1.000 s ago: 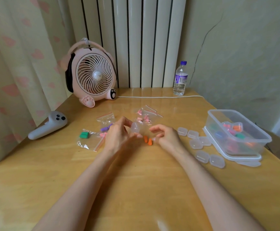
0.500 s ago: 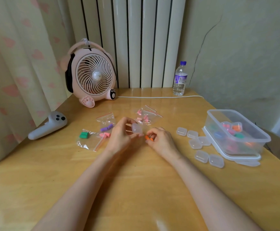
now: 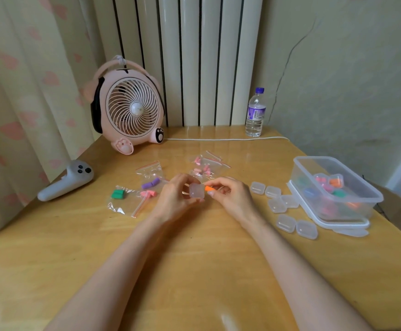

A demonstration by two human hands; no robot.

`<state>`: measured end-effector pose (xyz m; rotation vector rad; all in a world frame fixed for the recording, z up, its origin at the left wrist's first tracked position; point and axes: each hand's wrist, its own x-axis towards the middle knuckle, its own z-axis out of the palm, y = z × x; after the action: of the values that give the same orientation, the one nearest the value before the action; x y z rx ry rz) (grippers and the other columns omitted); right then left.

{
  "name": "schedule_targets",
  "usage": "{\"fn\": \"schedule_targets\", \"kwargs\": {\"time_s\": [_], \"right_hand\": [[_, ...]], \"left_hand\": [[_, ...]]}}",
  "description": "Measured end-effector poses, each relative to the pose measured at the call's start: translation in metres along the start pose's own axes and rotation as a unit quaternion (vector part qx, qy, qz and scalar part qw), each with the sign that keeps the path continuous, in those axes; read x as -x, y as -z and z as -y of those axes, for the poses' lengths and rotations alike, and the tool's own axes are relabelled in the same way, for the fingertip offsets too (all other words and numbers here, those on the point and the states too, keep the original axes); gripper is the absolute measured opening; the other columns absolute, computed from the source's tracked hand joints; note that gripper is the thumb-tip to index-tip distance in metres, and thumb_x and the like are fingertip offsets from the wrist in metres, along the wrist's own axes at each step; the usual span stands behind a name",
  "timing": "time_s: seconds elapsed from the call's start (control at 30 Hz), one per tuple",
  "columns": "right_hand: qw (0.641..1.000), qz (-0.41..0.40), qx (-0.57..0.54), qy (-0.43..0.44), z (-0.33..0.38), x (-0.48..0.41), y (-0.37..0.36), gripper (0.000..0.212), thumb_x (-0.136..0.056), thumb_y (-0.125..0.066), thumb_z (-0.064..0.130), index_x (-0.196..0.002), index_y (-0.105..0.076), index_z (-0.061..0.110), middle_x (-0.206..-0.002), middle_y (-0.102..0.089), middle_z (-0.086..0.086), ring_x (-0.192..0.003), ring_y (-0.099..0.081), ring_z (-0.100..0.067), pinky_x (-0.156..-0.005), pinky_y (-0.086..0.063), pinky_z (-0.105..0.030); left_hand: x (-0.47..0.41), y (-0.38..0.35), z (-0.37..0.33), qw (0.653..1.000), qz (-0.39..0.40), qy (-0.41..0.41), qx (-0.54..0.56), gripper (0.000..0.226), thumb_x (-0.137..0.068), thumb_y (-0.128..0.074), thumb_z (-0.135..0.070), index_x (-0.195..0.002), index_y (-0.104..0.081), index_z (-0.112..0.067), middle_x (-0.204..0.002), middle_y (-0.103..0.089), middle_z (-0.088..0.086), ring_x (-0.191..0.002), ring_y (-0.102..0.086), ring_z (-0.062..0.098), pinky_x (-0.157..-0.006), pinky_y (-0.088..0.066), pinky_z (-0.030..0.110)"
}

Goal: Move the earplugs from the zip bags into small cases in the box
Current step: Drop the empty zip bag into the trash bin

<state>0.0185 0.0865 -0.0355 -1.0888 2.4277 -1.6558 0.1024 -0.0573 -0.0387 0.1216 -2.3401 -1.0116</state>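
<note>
Left hand (image 3: 173,199) fingers grip clear case (image 3: 196,191) — right hand (image 3: 230,195) fingers pinch orange earplug (image 3: 208,188) beside it; box (image 3: 301,173) holds filled cases (image 3: 335,181)

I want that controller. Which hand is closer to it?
Left. The left hand, with a case, is right of the controller; the right hand, pinching an earplug, is farther right.

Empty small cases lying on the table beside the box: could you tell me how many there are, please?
6: two cases nearest the right hand, two by the box, two nearer the camera. A seventh case is in the left hand.
</note>
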Motion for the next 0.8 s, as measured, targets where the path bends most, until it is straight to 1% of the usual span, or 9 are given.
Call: {"fn": "schedule_targets", "kwargs": {"time_s": [0.1,0.17,0.27,0.37,0.5,0.57,0.67,0.73,0.8], "right_hand": [[0.999,-0.025,-0.022,-0.008,0.0,0.0,0.003,0.018,-0.08,-0.069,0.008,-0.091,-0.074,0.021,-0.092,-0.065,-0.002,-0.069,-0.053,-0.013,-0.07,-0.043,-0.017],[0.998,-0.034,-0.045,-0.025,0.001,-0.001,0.005,0.015,-0.08,-0.07,0.008,-0.091,-0.074,0.017,-0.087,-0.067,0.002,-0.066,-0.052,-0.008,-0.068,-0.042,-0.012],[0.996,-0.023,-0.066,-0.046,0.002,-0.001,0.005,0.011,-0.079,-0.072,0.009,-0.086,-0.074,0.017,-0.08,-0.069,0.005,-0.067,-0.054,-0.007,-0.07,-0.045,-0.014],[0.996,-0.021,-0.075,-0.045,0.002,0.0,0.005,0.016,-0.077,-0.073,0.01,-0.078,-0.071,0.025,-0.077,-0.069,0.009,-0.067,-0.055,-0.004,-0.072,-0.047,-0.017],[0.994,-0.034,-0.092,-0.041,0.003,0.0,0.007,0.022,-0.076,-0.074,0.009,-0.071,-0.066,0.029,-0.077,-0.068,0.005,-0.067,-0.056,-0.005,-0.072,-0.048,-0.021],[0.994,-0.033,-0.098,-0.04,0.003,0.0,0.007,0.024,-0.077,-0.073,0.008,-0.07,-0.066,0.03,-0.076,-0.068,0.004,-0.068,-0.056,-0.006,-0.075,-0.048,-0.024],[0.994,-0.026,-0.1,-0.036,0.004,-0.001,0.008,0.025,-0.078,-0.072,0.007,-0.071,-0.066,0.03,-0.078,-0.068,0.004,-0.07,-0.056,-0.008,-0.077,-0.048,-0.026],[0.994,-0.023,-0.102,-0.035,0.004,-0.001,0.009,0.023,-0.078,-0.071,0.007,-0.072,-0.068,0.029,-0.078,-0.068,0.003,-0.07,-0.056,-0.009,-0.077,-0.049,-0.027],[0.994,-0.021,-0.101,-0.031,0.004,0.0,0.009,0.022,-0.078,-0.071,0.007,-0.074,-0.068,0.028,-0.077,-0.068,0.005,-0.07,-0.056,-0.008,-0.077,-0.048,-0.026]], "left_hand": [[0.0,0.0,-0.003,1.0,-0.025,-0.004,-0.007,0.036,-0.069,-0.081,-0.011,-0.097,-0.059,-0.008,-0.102,-0.057,0.005,-0.082,-0.057,0.013,-0.069,-0.047,0.011],[0.0,0.002,-0.005,0.999,-0.038,-0.004,0.006,0.033,-0.069,-0.08,-0.01,-0.094,-0.058,-0.011,-0.099,-0.059,0.005,-0.081,-0.057,0.013,-0.066,-0.045,0.009],[0.001,0.003,-0.006,0.999,-0.031,0.013,0.025,0.03,-0.072,-0.079,-0.015,-0.094,-0.059,-0.013,-0.096,-0.064,0.001,-0.083,-0.06,0.016,-0.066,-0.047,0.014],[0.002,0.002,-0.005,0.999,-0.016,0.029,0.032,0.031,-0.076,-0.076,-0.023,-0.099,-0.059,-0.011,-0.097,-0.065,0.0,-0.087,-0.06,0.015,-0.071,-0.048,0.022],[0.003,0.001,-0.005,0.997,0.007,0.054,0.062,0.03,-0.083,-0.069,-0.029,-0.103,-0.056,-0.011,-0.099,-0.064,0.001,-0.091,-0.06,0.018,-0.075,-0.049,0.029],[0.004,0.0,-0.007,0.994,0.011,0.062,0.091,0.028,-0.084,-0.068,-0.027,-0.103,-0.053,-0.012,-0.099,-0.064,0.003,-0.09,-0.061,0.021,-0.077,-0.049,0.033],[0.005,0.0,-0.011,0.989,0.005,0.058,0.136,0.029,-0.081,-0.072,-0.019,-0.102,-0.051,-0.017,-0.098,-0.062,0.001,-0.088,-0.061,0.016,-0.078,-0.05,0.029],[0.004,0.002,-0.012,0.991,0.015,0.046,0.125,0.037,-0.077,-0.074,-0.018,-0.105,-0.052,-0.026,-0.102,-0.062,-0.001,-0.093,-0.061,0.015,-0.082,-0.05,0.026],[0.002,0.004,-0.012,0.994,0.029,0.033,0.099,0.035,-0.075,-0.076,-0.019,-0.1,-0.055,-0.032,-0.106,-0.063,0.0,-0.097,-0.062,0.018,-0.084,-0.052,0.028]]}}
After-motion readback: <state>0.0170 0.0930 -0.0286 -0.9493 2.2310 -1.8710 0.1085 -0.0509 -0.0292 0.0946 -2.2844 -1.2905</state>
